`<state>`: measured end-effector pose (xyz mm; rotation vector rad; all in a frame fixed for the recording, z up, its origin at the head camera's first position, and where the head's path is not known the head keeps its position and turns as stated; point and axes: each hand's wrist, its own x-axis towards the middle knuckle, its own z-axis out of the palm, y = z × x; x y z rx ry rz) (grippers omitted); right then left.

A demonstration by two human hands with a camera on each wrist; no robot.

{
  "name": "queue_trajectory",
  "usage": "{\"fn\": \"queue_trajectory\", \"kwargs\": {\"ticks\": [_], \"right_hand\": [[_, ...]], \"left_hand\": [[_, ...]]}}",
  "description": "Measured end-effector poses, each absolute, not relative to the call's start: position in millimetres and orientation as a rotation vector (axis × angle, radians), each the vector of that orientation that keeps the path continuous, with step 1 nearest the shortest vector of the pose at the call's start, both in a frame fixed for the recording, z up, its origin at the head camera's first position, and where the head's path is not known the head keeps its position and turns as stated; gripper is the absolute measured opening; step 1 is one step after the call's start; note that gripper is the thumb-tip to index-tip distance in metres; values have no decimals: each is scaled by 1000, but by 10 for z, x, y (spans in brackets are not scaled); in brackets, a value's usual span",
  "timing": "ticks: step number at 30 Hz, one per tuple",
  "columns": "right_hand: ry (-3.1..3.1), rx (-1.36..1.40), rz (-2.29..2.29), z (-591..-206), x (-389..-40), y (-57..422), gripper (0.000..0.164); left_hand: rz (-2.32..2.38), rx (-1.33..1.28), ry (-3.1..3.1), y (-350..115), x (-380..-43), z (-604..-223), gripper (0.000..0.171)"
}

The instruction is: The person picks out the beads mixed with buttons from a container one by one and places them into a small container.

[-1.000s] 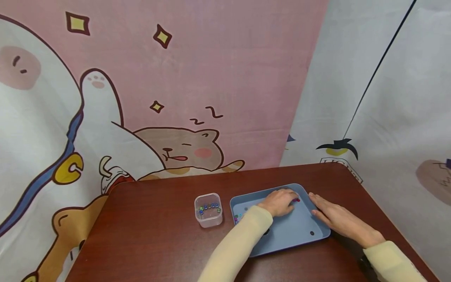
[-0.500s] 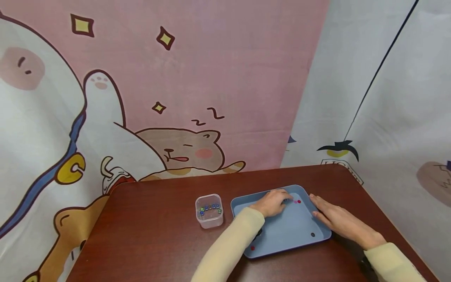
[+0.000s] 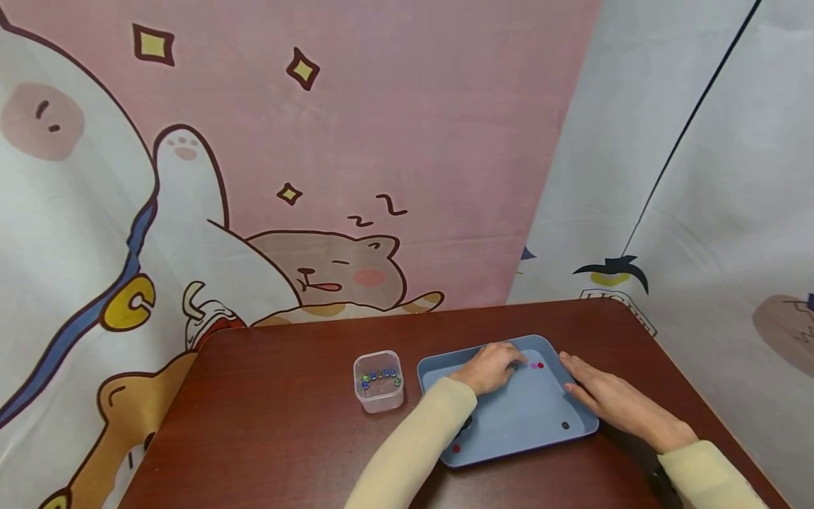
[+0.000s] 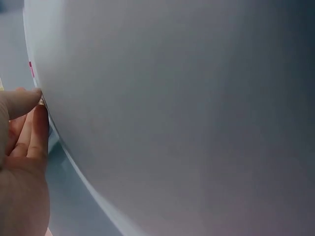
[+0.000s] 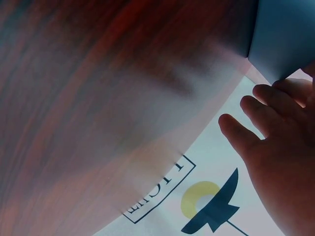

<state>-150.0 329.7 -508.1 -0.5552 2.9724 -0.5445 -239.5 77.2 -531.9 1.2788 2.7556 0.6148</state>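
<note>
My left hand point(image 3: 491, 367) reaches into a blue tray point(image 3: 528, 417) with curled fingers. Thumb and fingertips come together in the left wrist view, and in the head view a small dark bead point(image 3: 514, 366) shows at them. Just right of these fingers lie a pink piece point(image 3: 534, 366) and a red piece point(image 3: 540, 365), both tiny. My right hand point(image 3: 613, 396) rests along the tray's right side with its fingers extended. The right wrist view shows those fingers point(image 5: 263, 110) beside the tray's corner point(image 5: 275, 44).
Left of the tray stands a clear plastic box point(image 3: 381, 403) with several blue and green beads inside. A dark disc point(image 3: 565, 425) lies near the tray's front right corner, a red one point(image 3: 456, 448) at its front left. A printed cloth point(image 3: 445, 141) hangs behind the brown table point(image 3: 273, 417).
My left hand has drawn back left from the pink and red pieces, which now show. The red disc at the tray's front left has come into view. My right hand stays in place.
</note>
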Motion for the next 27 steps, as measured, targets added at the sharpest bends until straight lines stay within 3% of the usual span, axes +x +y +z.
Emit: {"fn": "queue_trajectory", "kwargs": {"ticks": [15, 27], "right_hand": [[2975, -565, -530, -5094, -1509, 3306, 73], [2948, -531, -539, -5104, -1512, 3322, 75]], "left_hand": [[331, 1420, 2821, 735, -2379, -5295, 25], [260, 1358, 2844, 702, -2344, -5274, 24]]}}
